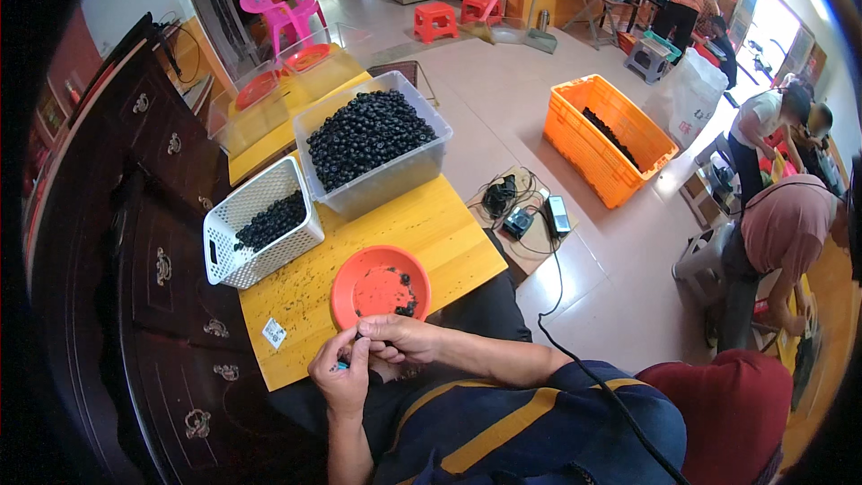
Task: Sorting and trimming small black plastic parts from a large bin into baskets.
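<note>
My left hand (338, 381) and my right hand (404, 338) meet just in front of a red-orange plastic bowl (351, 277), above my lap. Their fingertips pinch together around a small dark piece (360, 335), mostly covered by the fingers. A bit of blue (342, 365) shows in my left palm; what it belongs to is hidden. Inside the bowl lie a few small black pieces and crumbs. Behind it, a clear plastic bin (422, 166) is heaped with small black round pieces (368, 139). Fewer such pieces lie in a white perforated basket (226, 260) at the left.
Black crumbs and a small white printed label (274, 332) lie on the yellow table (449, 233). Dark drawers (166, 292) stand close on the left. Right of the table are cables, a phone-like device (558, 214) and an orange crate (588, 166). Several people work at the right.
</note>
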`<state>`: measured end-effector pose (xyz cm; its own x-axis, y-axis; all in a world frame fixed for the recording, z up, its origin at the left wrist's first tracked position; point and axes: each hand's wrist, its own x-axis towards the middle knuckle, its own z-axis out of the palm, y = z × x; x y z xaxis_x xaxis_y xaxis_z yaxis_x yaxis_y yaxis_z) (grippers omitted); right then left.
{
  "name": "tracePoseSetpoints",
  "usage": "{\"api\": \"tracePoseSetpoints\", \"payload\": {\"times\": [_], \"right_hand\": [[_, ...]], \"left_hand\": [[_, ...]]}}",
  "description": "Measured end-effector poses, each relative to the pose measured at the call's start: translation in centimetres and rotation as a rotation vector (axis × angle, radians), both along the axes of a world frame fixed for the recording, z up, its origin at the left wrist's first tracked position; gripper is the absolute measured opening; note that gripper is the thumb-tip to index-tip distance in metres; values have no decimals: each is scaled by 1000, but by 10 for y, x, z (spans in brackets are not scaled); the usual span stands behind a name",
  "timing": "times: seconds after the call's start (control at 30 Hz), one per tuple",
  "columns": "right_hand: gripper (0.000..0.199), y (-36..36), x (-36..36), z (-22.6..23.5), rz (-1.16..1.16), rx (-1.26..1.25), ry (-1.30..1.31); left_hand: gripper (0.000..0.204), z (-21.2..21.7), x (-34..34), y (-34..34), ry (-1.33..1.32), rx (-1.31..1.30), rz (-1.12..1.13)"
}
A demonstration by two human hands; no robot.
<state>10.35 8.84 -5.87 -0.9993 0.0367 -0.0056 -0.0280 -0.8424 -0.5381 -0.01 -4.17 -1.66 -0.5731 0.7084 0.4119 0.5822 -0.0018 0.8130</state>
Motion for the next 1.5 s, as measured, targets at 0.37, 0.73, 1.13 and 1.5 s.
{"api": "tracePoseSetpoints", "payload": {"times": [0.37, 0.73, 1.13, 1.5], "right_hand": [[31, 7, 3, 1, -47, 18, -31], [32, 6, 2, -9, -99, 10, -72], [34, 10, 3, -10, -90, 17, -69], [36, 14, 3, -12, -81, 41, -61]], "left_hand": [[7, 2, 5, 15, -54, 45, 22], [10, 0, 7, 16, 132, 24, 89], [19, -7, 4, 19, -73, 17, 53], [20, -9, 4, 24, -108, -3, 30]]}}
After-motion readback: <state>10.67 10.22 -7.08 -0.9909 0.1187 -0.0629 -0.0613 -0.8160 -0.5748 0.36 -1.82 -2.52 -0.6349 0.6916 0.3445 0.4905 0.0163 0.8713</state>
